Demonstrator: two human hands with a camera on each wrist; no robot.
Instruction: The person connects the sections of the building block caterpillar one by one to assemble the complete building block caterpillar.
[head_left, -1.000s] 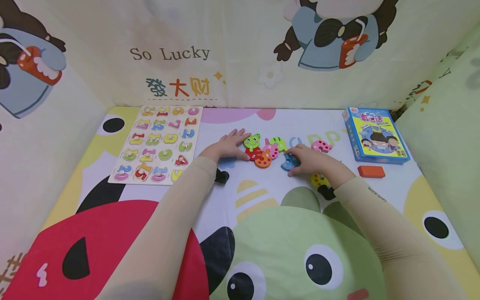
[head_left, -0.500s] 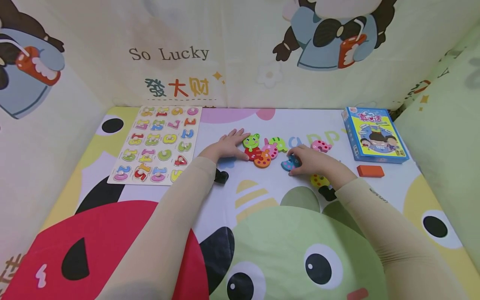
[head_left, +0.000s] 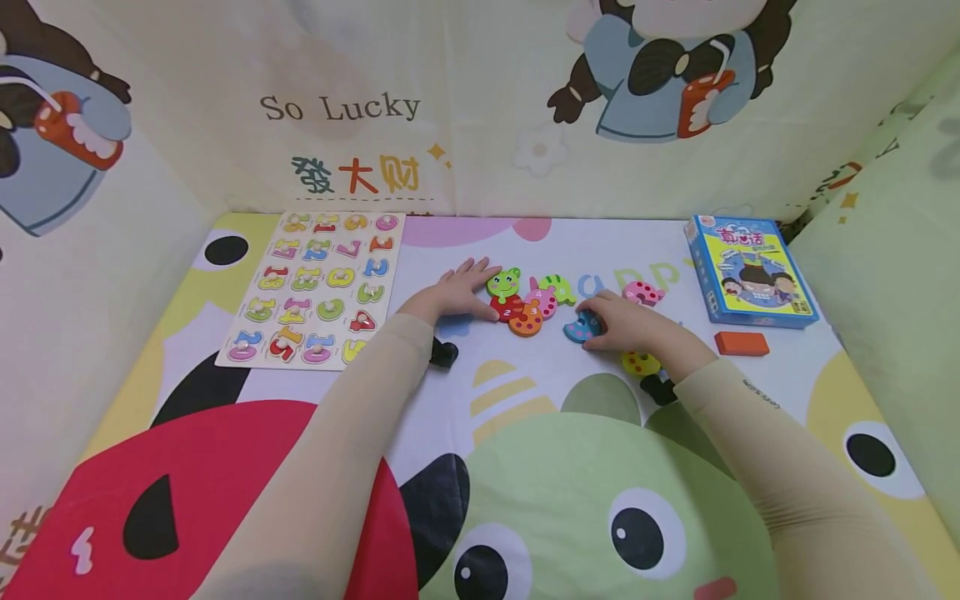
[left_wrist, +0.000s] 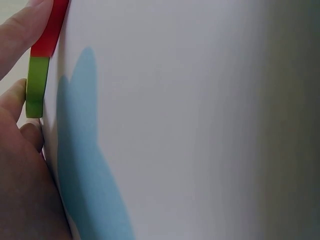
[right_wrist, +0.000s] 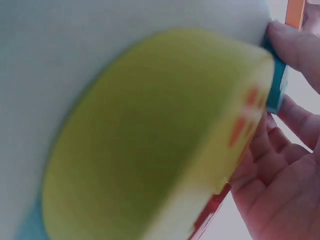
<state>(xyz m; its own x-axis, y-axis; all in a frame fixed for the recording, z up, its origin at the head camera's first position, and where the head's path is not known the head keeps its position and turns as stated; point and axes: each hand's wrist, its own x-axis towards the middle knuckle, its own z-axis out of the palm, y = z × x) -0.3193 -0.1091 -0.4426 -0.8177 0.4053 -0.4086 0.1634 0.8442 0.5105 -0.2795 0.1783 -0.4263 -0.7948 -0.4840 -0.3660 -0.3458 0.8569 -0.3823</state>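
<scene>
In the head view, my left hand [head_left: 455, 292] lies with fingers spread beside a joined row of caterpillar puzzle pieces. Its thumb touches the red piece numbered 2 [head_left: 506, 307]; in the left wrist view a finger is also against the green head piece [left_wrist: 37, 86]. An orange piece numbered 3 [head_left: 527, 319], a pink piece [head_left: 543, 300] and a striped green piece [head_left: 559, 287] continue the row. To the right, my right hand [head_left: 624, 321] pinches a blue puzzle piece [head_left: 581, 327] between thumb and fingers, apart from the row.
A yellow spotted piece [head_left: 638, 362] lies under my right wrist, and a pink spotted piece [head_left: 643, 292] lies behind that hand. At the left is a number puzzle board [head_left: 358, 317]. At the right are a blue and yellow box [head_left: 752, 271] and an orange block [head_left: 742, 343].
My right hand has shifted very slightly to the right and nearer with the blue puzzle piece. The left hand and the row beside it have stayed in place.
</scene>
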